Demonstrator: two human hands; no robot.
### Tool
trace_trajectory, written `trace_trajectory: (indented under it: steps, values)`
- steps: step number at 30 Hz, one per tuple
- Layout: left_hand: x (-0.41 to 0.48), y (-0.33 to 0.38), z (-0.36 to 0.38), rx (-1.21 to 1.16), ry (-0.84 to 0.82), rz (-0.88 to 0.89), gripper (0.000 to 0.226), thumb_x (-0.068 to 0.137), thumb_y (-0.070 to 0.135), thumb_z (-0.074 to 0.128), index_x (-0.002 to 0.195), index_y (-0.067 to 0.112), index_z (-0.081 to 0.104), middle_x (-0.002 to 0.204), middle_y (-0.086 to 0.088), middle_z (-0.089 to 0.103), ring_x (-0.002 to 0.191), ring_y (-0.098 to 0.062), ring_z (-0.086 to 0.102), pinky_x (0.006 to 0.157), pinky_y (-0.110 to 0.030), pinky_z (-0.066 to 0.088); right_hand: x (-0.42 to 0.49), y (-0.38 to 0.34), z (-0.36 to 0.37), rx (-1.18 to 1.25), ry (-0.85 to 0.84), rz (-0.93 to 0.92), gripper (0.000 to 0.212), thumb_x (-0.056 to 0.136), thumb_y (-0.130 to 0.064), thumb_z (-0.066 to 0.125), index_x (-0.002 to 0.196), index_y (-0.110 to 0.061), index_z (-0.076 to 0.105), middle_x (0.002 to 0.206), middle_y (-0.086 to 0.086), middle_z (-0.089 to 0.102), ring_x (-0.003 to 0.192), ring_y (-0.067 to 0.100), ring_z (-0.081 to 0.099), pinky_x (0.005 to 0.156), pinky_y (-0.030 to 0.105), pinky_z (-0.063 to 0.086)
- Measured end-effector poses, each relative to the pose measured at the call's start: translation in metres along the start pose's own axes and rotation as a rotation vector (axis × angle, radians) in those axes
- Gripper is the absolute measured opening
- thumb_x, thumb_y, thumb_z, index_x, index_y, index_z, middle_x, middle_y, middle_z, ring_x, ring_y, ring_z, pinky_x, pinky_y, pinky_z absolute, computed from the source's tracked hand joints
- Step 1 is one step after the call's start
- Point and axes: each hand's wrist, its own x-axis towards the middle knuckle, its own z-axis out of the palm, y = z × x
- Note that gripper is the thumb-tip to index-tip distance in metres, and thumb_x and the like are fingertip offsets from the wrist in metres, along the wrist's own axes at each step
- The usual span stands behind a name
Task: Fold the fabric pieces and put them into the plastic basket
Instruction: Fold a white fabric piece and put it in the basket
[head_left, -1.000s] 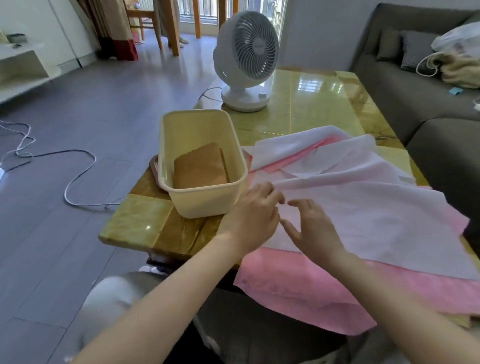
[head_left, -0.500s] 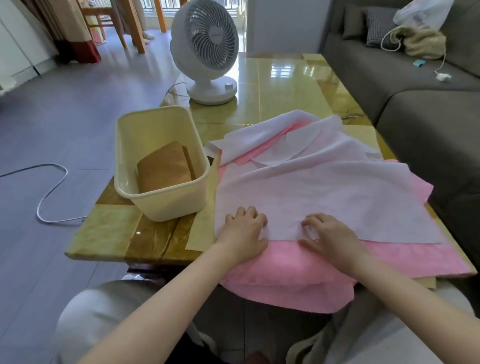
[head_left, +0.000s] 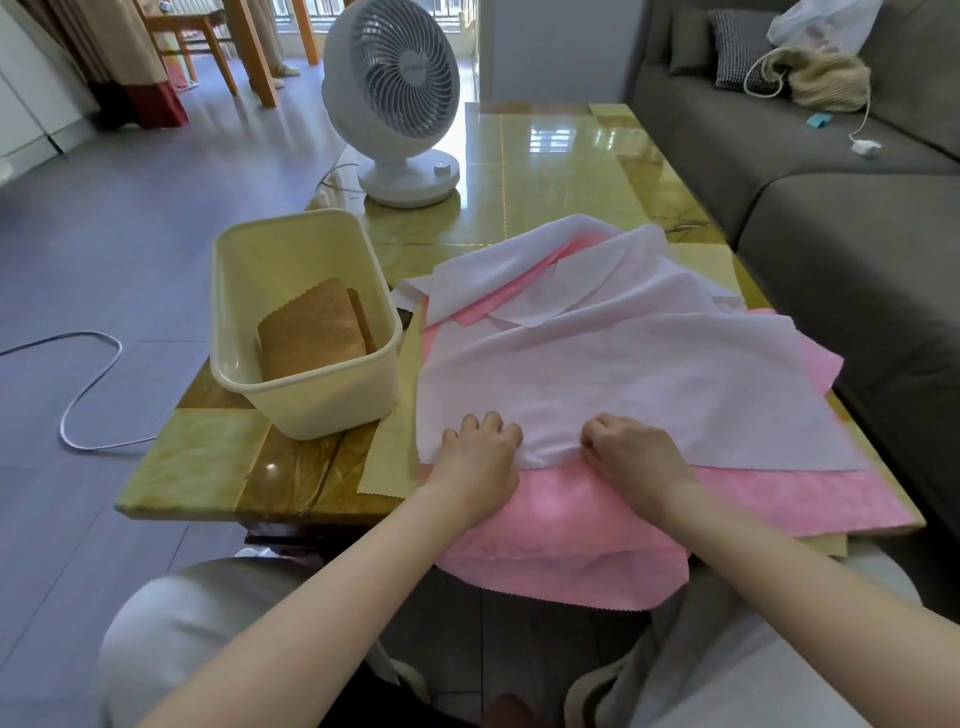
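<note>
A pale lilac-white fabric (head_left: 623, 384) lies spread on top of a pink fabric (head_left: 566, 545) that hangs over the table's near edge. My left hand (head_left: 480, 457) and my right hand (head_left: 631, 454) both grip the near edge of the white fabric with curled fingers, about a hand's width apart. A cream plastic basket (head_left: 311, 415) stands to the left of the fabrics with a folded brown fabric (head_left: 311, 332) inside. A yellow fabric (head_left: 389, 457) peeks out flat from under the pile.
A white table fan (head_left: 400, 98) stands at the far left of the glossy yellow-green table (head_left: 550, 166). A grey sofa (head_left: 852, 218) runs along the right side. A white cable (head_left: 83, 395) loops on the floor at left. My knees sit under the near edge.
Both hands have slid toward me along the white fabric to its near edge, and their fingers have curled onto it. The fabric now bunches slightly between them.
</note>
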Motion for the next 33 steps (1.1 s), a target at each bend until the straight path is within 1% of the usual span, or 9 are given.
trace_trajectory:
  steps: [3,6,8,11,15,21,24,29,33]
  values:
    - [0.003,0.003,-0.001,0.011,0.019,-0.025,0.034,0.092,0.013,0.039,0.125,0.014,0.045,0.123,-0.008,0.045,0.108,-0.029,0.043,0.087,-0.040,0.037,0.008,0.000,-0.006,-0.015,0.181,0.009,0.004,0.086,-0.004,0.060,0.088,-0.006,0.056,0.073,0.008,0.064,0.056,0.029,0.055,0.049,0.030,0.033]
    - [0.008,0.004,-0.005,-0.033,0.087,-0.061,0.030,0.092,0.008,0.039,0.120,0.014,0.048,0.117,-0.006,0.051,0.106,-0.028,0.048,0.082,-0.037,0.032,0.007,0.000,-0.020,-0.012,0.354,-0.003,0.038,0.056,0.007,0.082,0.069,-0.009,0.051,0.042,-0.003,0.038,0.030,0.019,0.023,0.036,0.019,0.009]
    - [0.011,0.004,-0.009,-0.067,0.187,-0.074,0.028,0.089,-0.001,0.039,0.109,0.014,0.052,0.106,-0.003,0.056,0.099,-0.026,0.052,0.076,-0.033,0.028,0.004,0.002,-0.023,0.011,0.404,-0.058,0.038,0.055,0.009,0.082,0.071,-0.008,0.052,0.045,-0.006,0.030,0.033,0.016,0.021,0.038,0.015,0.006]
    - [0.010,0.006,-0.017,-0.079,0.317,-0.056,0.031,0.086,-0.007,0.039,0.104,0.016,0.050,0.097,0.002,0.058,0.089,-0.021,0.055,0.077,-0.031,0.029,-0.005,0.013,-0.016,0.046,0.384,-0.059,0.031,0.061,0.004,0.081,0.080,-0.006,0.059,0.051,0.001,0.051,0.040,0.023,0.049,0.041,0.024,0.032]
    - [0.001,0.013,-0.027,-0.022,0.376,0.021,0.028,0.089,-0.002,0.037,0.107,0.018,0.048,0.096,0.005,0.055,0.089,-0.018,0.053,0.087,-0.031,0.030,-0.026,0.039,-0.006,0.040,0.217,0.087,0.025,0.083,0.006,0.048,0.100,-0.009,0.059,0.084,0.007,0.064,0.073,0.026,0.056,0.061,0.028,0.030]
    - [-0.024,0.029,-0.025,-0.022,0.101,0.056,0.020,0.097,0.014,0.030,0.082,0.014,0.043,0.081,-0.005,0.056,0.074,-0.026,0.048,0.081,-0.032,0.032,-0.055,0.045,-0.016,0.053,0.122,0.120,0.016,0.097,-0.017,0.040,0.103,-0.012,0.053,0.090,0.007,0.067,0.081,0.031,0.061,0.060,0.029,0.030]
    - [-0.037,0.035,-0.024,-0.094,-0.071,0.024,0.023,0.098,0.021,0.031,0.082,0.013,0.046,0.095,-0.011,0.061,0.083,-0.029,0.055,0.072,-0.032,0.038,-0.072,0.042,-0.014,0.020,0.063,0.095,0.018,0.097,-0.023,0.038,0.104,-0.013,0.052,0.092,0.007,0.067,0.082,0.030,0.061,0.059,0.030,0.029]
    - [-0.047,0.038,-0.021,-0.108,-0.272,-0.016,0.032,0.098,0.023,0.031,0.098,0.006,0.058,0.107,-0.012,0.061,0.096,-0.030,0.057,0.076,-0.032,0.041,-0.089,0.046,-0.011,0.140,-0.075,0.114,0.021,0.097,-0.031,0.041,0.109,-0.020,0.054,0.103,0.000,0.067,0.093,0.025,0.061,0.070,0.030,0.039]
    - [-0.042,0.032,-0.024,-0.114,-0.361,-0.016,0.033,0.098,0.038,0.033,0.095,0.014,0.055,0.102,-0.006,0.060,0.086,-0.022,0.051,0.076,-0.032,0.040,-0.092,0.062,-0.022,0.121,-0.050,0.154,0.022,0.097,-0.035,0.041,0.109,-0.024,0.056,0.106,-0.005,0.066,0.097,0.021,0.060,0.070,0.028,0.038]
